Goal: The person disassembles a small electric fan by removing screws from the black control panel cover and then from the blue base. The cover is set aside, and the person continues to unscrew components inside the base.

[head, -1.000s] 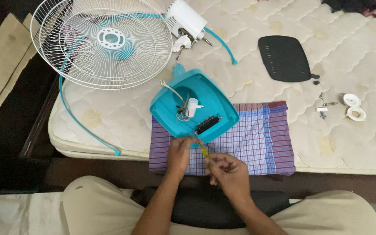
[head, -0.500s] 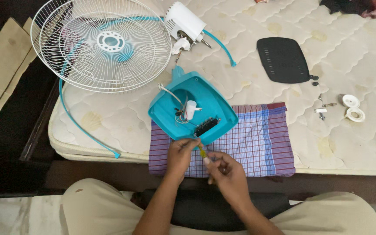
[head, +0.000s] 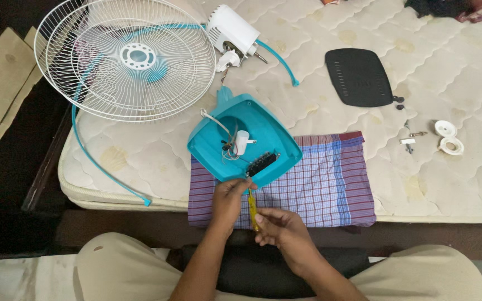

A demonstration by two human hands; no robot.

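Both hands have drawn slightly nearer the teal plastic fan base shell point(head: 245, 139), which lies upturned, half on the checked purple cloth point(head: 313, 192). The left hand point(head: 229, 196) touches its near rim, while the right hand point(head: 279, 227) closes around a yellow-handled screwdriver point(head: 252, 209), its tip seemingly meeting the black switch block point(head: 261, 163).

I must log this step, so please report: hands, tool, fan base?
Left hand steadies the teal base edge. Right hand grips the yellow screwdriver, tip at the base's near edge. Loose wires inside, nothing blocking.
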